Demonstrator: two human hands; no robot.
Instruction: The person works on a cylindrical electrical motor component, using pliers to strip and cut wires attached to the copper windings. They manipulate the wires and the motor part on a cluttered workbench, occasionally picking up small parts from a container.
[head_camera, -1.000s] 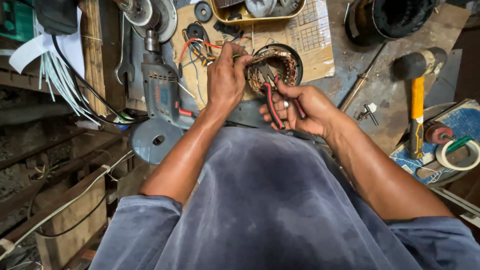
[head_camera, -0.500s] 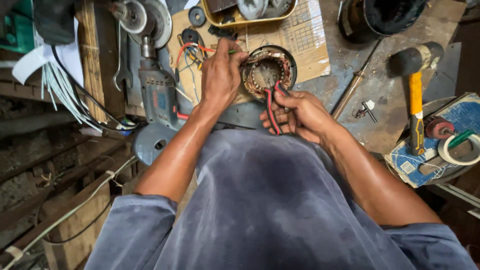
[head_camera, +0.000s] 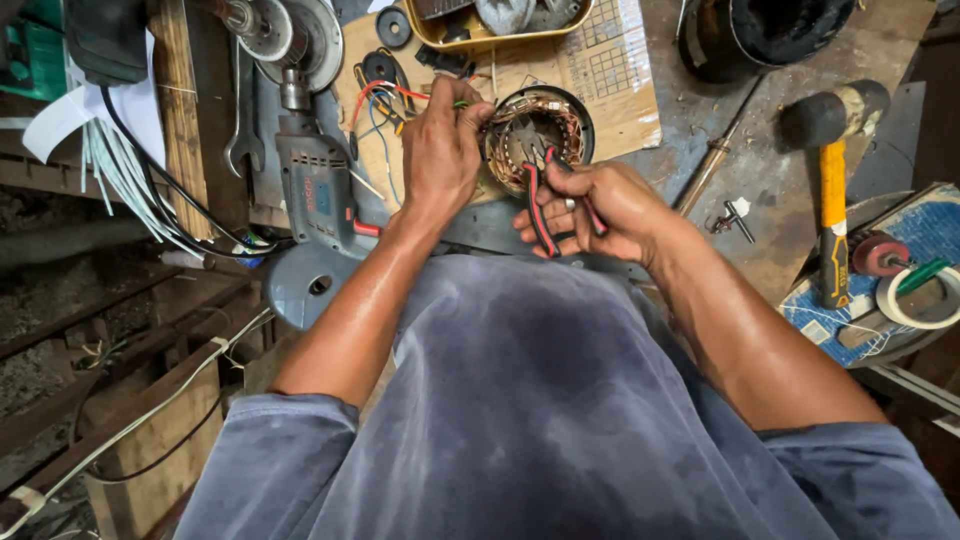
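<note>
Motor stator, a round ring with copper windings, sits on the cardboard sheet at about 12 o'clock from the person's chest, just beyond both hands. Its bore faces up at the camera, so the axis runs vertical and the ring lies flat.

Left hand is at 9 o'clock of the stator, touching its left rim, fingers curled and pinching the coloured wire leads that trail off toward 10 o'clock.

Right hand is at 5 o'clock of the stator, closed round the red-and-black handles of the pliers. Pliers' long axis runs roughly 6 to 12 o'clock, nose pointing up into the bore over the windings. Whether the nose grips a wire I cannot tell; the tips are lost among the copper.

Both hands are about equally near; the left one is actually on the rim, while the right reaches in through the tool.

Around: blue-grey electric drill lies at 9 o'clock of the left hand, just beside the wrist. Yellow-handled mallet lies well apart at 3 o'clock, handle running 12 to 6. Tape roll farther out at 4 o'clock.
</note>
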